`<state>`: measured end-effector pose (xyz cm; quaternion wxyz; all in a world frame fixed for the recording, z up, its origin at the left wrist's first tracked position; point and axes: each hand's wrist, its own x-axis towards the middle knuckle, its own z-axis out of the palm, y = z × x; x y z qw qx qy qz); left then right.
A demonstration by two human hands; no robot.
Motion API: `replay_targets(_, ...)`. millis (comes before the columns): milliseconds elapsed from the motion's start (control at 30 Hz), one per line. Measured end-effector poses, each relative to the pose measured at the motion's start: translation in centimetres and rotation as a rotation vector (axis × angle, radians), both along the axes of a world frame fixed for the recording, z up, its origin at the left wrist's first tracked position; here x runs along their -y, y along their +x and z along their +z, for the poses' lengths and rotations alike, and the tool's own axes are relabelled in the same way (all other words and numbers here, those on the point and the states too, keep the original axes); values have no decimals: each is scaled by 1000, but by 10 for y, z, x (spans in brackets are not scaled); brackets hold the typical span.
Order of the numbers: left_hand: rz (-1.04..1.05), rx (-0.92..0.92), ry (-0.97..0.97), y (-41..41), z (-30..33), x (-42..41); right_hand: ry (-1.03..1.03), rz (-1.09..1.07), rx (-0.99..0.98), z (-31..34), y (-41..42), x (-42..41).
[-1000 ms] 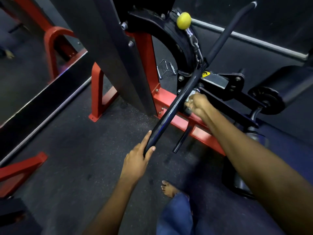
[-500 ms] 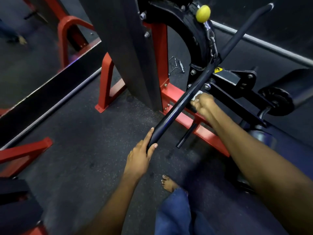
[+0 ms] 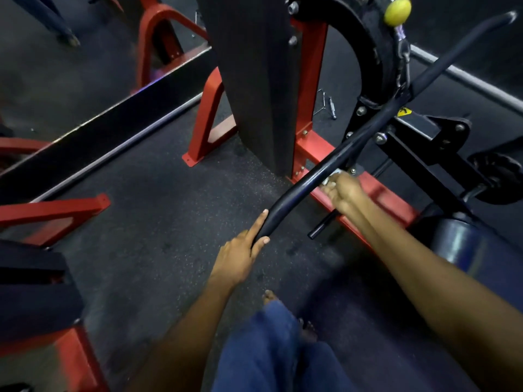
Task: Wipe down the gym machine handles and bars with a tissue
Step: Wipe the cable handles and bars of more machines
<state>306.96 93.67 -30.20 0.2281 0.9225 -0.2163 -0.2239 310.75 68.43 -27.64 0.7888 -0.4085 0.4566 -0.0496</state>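
The long black pull-down bar (image 3: pixel 334 165) runs diagonally from lower left to upper right, hanging from a chain (image 3: pixel 403 63) below a yellow ball stop (image 3: pixel 397 11). The left hand (image 3: pixel 240 256) holds the bar's bent lower end: the index finger lies straight along the bar and the thumb closes on its other side. The right hand (image 3: pixel 343 190) sits just beside the bar near its middle, fingers curled around a white tissue (image 3: pixel 331 176) that touches the bar's underside; only a small part of the tissue shows. Behind the bar stands the machine's red frame (image 3: pixel 308 148) with a black upright panel (image 3: pixel 254 80). A short black peg (image 3: pixel 322 226) projects from the frame below the right wrist. Blue trouser legs and bare feet occupy the bottom of the view.
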Motion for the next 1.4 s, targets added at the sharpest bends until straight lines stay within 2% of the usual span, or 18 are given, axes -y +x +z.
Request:
replay_targets(100,-12,-29,-30,-5,-1,-10,62,233,-16,-12,-28,-47)
replay_targets(167,-21,-43,-66,-4,-2,-13,67,303,-39,-14,-36,-62)
replay_targets(233,-27,-48,-99,-3,-5,-14,42,218,-49,-13,-28,-51)
replay_targets(300,-43,-59,-123,-1,-7,-18,35,41,-16,-9,-13,-30)
replay_targets(400,-73,-91,-150,1,-11,-27,-85,-103,8,-9,-3,-18)
replay_targets(467,-79,-115,-171,2,-14,-33,-138,-65,-39,-15,-11,-37)
replay_targets(633,-128,-105,-228,3,-19,-38,-141,278,-54,-26,-58,-109)
replay_targets(700,-152,-94,-240,4,-20,-39,-177,228,-49,-18,-54,-102)
replay_targets(833,-161,-92,-246,1,-25,-48,-241,-84,21,-5,-37,-80)
replay_targets(900,-167,-85,-240,-2,-32,-57,-277,-76,33,-10,-42,-95)
replay_targets(1067,-126,-145,-294,-6,-48,-82,-290,209,-109,-36,-81,-160)
replay_targets(1133,-124,-152,-313,-6,-56,-90,-285,254,-119,-31,-81,-161)
replay_targets(1200,-124,-140,-322,-6,-61,-93,-276,194,-115,-23,-68,-148)
replay_targets(1333,-127,-126,-315,-6,-60,-93,-325,-57,-105,-27,-47,-138)
replay_targets(1400,-138,-120,-306,-8,-54,-92,-327,-34,-164,-35,-59,-160)
